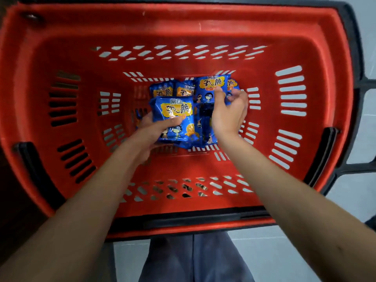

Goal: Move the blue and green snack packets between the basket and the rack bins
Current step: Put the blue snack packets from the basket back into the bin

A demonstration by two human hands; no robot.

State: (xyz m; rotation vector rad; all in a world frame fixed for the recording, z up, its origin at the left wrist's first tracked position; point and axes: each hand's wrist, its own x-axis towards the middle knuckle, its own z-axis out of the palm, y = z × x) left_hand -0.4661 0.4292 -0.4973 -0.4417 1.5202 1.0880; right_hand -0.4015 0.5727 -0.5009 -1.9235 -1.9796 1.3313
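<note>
Blue glossy film, a yellow-orange label panel with dark printed characters, and small cartoon figures below: every snack packet in view carries this same print. All lie clustered on the floor of the red slotted plastic basket [61, 58], from its centre toward the far edge and slightly right of the middle.

The near packet [175, 117] is face up and held by the left hand [154, 129]. The fingers are underneath and the thumb is pressed across the lower part of its face. That arm reaches in over the near rim from the lower left.

The far packet [209, 88] is also face up, at the far edge of the cluster. The right hand [230, 110] pinches its lower right part between thumb and curled fingers, wrist bent, the arm coming in from the lower right.

Two loose packets [161, 88] lie side by side at the far left of the cluster. Another packet [232, 83] shows partly behind the right hand. Further blue packets [205, 123] lie in shadow between the two hands; their number cannot be told.
</note>
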